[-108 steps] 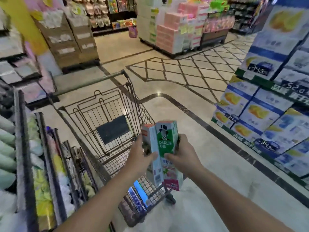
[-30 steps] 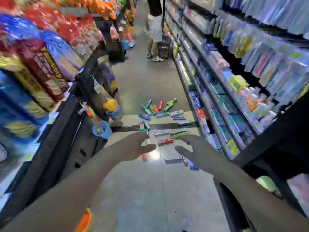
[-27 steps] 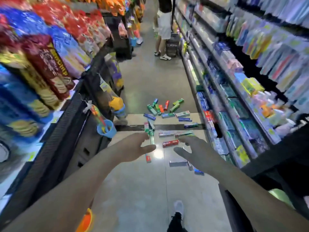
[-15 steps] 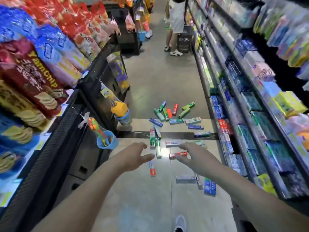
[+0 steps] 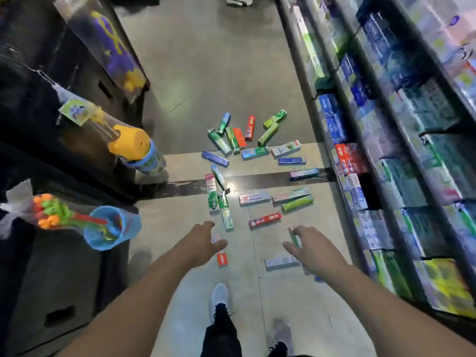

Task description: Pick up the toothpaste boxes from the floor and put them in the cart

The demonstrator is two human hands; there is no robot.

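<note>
Head view looks steeply down a store aisle, where the grey floor (image 5: pixel 219 60) fills the middle of the frame from top to bottom, crossed at mid-height by a dark band. Shelves (image 5: pixel 412 155) stacked with boxed goods run down the right side; their labels are too blurred to read. Dark display units (image 5: pixel 64 155) take up the left side, and from them hang packaged toys: a purple and yellow pack (image 5: pixel 108 39) at upper left, an orange and blue toy (image 5: pixel 134 148) below it, and a blue cup (image 5: pixel 113 226) with coloured pieces at middle left.

Toothpaste boxes (image 5: pixel 253 199) lie scattered flat on the floor in the centre of the frame, green, red, blue and white, some touching or overlapping, others apart. A red box (image 5: pixel 265 219) lies between the two hands and a little above them. A pale box (image 5: pixel 282 262) lies just below and left of the right hand.

Both bare forearms reach in from the bottom edge. The left hand (image 5: pixel 199 240) hovers with fingers spread and relaxed, holding nothing, above a red and white box (image 5: pixel 221 257). The right hand (image 5: pixel 314 249) is likewise spread and empty, beside a green box (image 5: pixel 294 237) at its fingertips; whether it touches cannot be told. White shoes (image 5: pixel 219 296) show at bottom centre. The cart is out of the frame.
</note>
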